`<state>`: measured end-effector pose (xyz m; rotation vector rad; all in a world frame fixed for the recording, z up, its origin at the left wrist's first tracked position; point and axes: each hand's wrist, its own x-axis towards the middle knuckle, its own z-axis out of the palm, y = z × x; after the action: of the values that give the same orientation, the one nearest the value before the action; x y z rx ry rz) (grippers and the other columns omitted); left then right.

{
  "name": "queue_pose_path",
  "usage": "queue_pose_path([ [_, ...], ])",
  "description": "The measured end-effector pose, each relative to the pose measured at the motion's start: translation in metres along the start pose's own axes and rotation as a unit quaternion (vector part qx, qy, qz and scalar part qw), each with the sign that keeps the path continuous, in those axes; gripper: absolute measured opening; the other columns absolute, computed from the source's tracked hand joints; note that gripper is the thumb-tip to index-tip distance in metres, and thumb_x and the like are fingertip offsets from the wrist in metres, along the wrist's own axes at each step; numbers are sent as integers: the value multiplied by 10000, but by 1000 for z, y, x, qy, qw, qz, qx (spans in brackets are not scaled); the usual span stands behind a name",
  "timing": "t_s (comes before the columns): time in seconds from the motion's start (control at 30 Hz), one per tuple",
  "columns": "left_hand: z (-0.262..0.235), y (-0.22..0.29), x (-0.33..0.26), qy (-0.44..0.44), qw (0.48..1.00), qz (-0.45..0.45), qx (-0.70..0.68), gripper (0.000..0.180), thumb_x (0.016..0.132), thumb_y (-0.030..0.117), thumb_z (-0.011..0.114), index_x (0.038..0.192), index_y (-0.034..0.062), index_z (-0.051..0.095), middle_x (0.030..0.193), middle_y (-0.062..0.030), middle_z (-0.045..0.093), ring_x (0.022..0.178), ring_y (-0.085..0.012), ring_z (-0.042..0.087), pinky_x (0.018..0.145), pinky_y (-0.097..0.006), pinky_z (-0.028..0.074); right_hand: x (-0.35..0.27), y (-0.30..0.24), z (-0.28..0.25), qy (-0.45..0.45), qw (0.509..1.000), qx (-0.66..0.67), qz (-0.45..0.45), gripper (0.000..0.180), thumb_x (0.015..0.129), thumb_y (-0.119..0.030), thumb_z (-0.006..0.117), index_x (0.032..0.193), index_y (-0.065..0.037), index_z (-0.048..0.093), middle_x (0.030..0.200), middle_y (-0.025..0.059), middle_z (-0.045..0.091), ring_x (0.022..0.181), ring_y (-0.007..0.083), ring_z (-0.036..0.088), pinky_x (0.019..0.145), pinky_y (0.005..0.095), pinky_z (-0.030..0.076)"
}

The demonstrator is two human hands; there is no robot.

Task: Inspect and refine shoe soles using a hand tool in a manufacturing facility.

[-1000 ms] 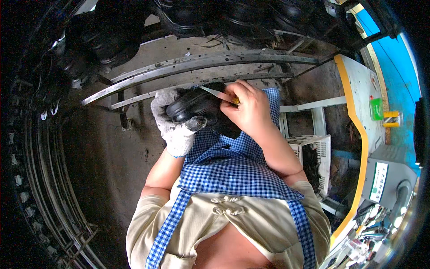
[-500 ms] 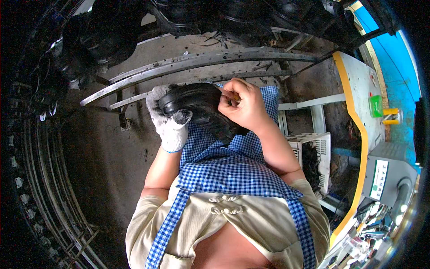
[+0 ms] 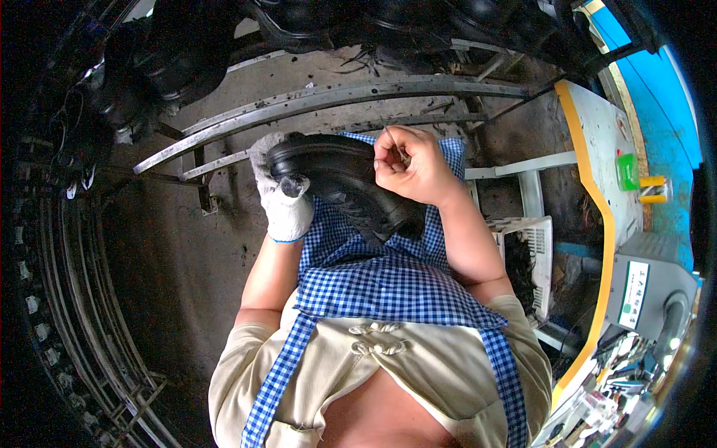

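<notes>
While a gloved left hand (image 3: 278, 200) in white knit with a blue-edged cuff grips its rounded toe, a black, leather-like shoe (image 3: 336, 173) spans the space between a worker's two hands, tipped on its side above the lap. Its long axis slants from the toe at upper left to the heel at lower right, with the sole's edge along the upper side. The bare right hand (image 3: 414, 168) is at the shoe's far right side, nearer the heel end; the left hand has the toe to itself. The left hand is closed around the shoe, its dark-stained thumb pressed on the near side. The right hand is curled nearly into a fist around a thin, narrow blade (image 3: 391, 137), seen almost edge-on; whether the blade touches the shoe cannot be told.

Beneath lies a blue-and-white checked cloth apron (image 3: 388, 287). Beyond the hands run grey metal rails (image 3: 336, 98), and above them hang dark, glossy shoes (image 3: 302, 28). At right, a white plastic crate (image 3: 539, 257) sits beside a white table with a yellow edge (image 3: 606, 149).
</notes>
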<state>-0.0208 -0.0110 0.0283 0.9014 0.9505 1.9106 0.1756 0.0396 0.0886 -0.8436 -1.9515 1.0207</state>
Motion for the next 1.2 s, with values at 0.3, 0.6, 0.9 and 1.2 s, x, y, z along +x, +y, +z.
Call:
queue_pose_path([
  [0.3, -5, -4, 5, -46, 998, -34, -29, 803, 666, 414, 786, 1304, 100, 413, 1214, -91, 544, 1117, -266, 530, 962, -406, 437, 2, 1, -8, -40, 999, -6, -9, 171, 667, 33, 648, 707, -43, 501, 659, -12, 528, 554, 54, 465, 506, 214, 394],
  [0.6, 1, -7, 10, -52, 995, -88, -21, 777, 624, 476, 792, 1217, 96, 462, 1109, -54, 554, 1017, -193, 542, 882, -337, 456, 6, 8, -19, -118, 992, 20, 34, 159, 672, -5, 666, 699, -42, 514, 637, -16, 526, 572, 56, 476, 530, 224, 414],
  [0.9, -13, -27, 13, -64, 989, -119, -59, 808, 632, 545, 784, 1230, 104, 465, 1118, -54, 557, 1026, -201, 545, 882, -346, 460, 3, 25, -20, -130, 978, 134, 92, 128, 700, -4, 629, 729, -48, 513, 695, -32, 505, 632, 46, 456, 571, 210, 397],
  [1.2, -20, -28, 12, -56, 977, -173, -110, 800, 683, 578, 732, 1268, 109, 453, 1159, -74, 560, 1053, -222, 555, 884, -360, 475, -6, -1, -14, -98, 995, 11, -25, 156, 713, -30, 707, 821, -53, 597, 816, -2, 599, 515, 46, 429, 458, 207, 340],
])
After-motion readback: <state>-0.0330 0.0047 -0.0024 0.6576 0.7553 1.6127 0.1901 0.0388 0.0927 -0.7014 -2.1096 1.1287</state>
